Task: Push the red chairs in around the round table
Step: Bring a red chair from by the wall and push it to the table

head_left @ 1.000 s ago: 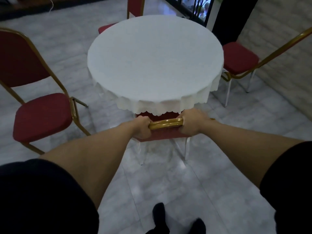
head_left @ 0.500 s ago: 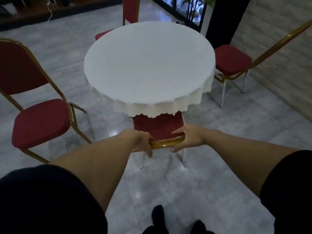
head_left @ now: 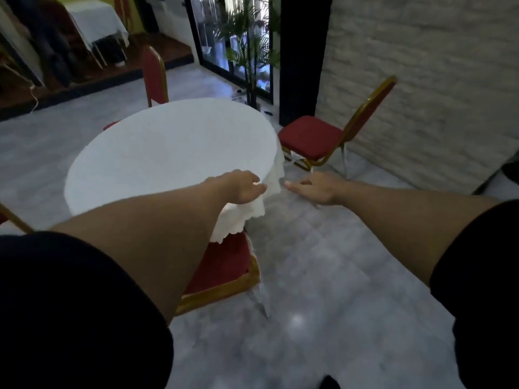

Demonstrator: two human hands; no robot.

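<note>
The round table [head_left: 157, 153] wears a white cloth with a scalloped hem. Just below its near edge a red chair [head_left: 224, 265] with a gold frame sits tucked partly under the cloth. My left hand [head_left: 243, 186] hovers over the table's right rim, fingers loose, holding nothing. My right hand [head_left: 314, 189] is stretched out above the floor to the right of the table, fingers apart and empty. A second red chair [head_left: 311, 140] stands apart from the table at the right, near the brick wall. A third red chair [head_left: 153, 75] stands behind the table.
A gold chair rail [head_left: 15, 219] shows at the far left edge. A white brick wall [head_left: 421, 80], a black pillar [head_left: 303, 51] and potted palms [head_left: 247, 37] stand to the right and back. A raised wooden step [head_left: 84, 80] with another covered table [head_left: 94, 21] lies far left.
Both hands have let go of the near chair's gold back rail and lifted away. The view has swung right, toward the chair by the wall; the near chair stays tucked under the cloth.
</note>
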